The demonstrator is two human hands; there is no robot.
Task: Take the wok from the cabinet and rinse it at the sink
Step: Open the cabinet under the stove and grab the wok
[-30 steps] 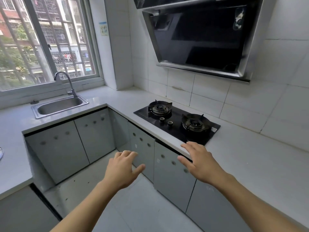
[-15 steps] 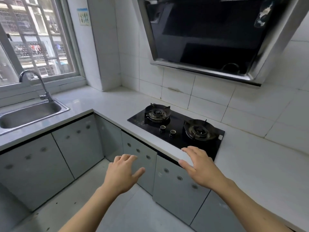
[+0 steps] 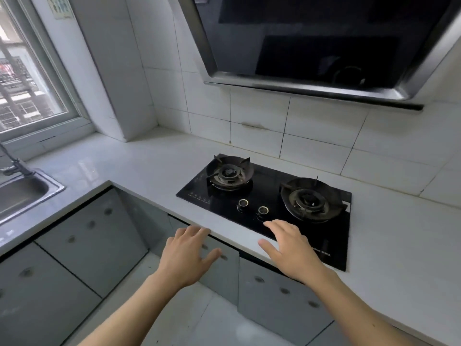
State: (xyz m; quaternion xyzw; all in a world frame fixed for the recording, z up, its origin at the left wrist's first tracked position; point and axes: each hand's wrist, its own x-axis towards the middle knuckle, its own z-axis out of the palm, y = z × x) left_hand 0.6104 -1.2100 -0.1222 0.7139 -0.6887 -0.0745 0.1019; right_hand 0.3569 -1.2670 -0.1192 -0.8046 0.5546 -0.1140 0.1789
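- Head view: hood (image 3: 311, 46) fills the upper right of the frame.
- Counter (image 3: 139, 168) crosses the middle; hob (image 3: 269, 208) sits centre right.
- Cabinets (image 3: 82, 236) line the lower left, doors closed; wok not visible.
- Sink (image 3: 22, 193) at left edge.
- Left hand (image 3: 187, 258) and right hand (image 3: 291, 250), lower centre, fingers spread, holding nothing.

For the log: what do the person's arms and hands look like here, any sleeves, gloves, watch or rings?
Both forearms are bare as far as the frame shows, with no sleeve in view. The left hand and right hand wear no gloves. No watch, bracelet or ring is visible on the wrists or on the fingers that show.
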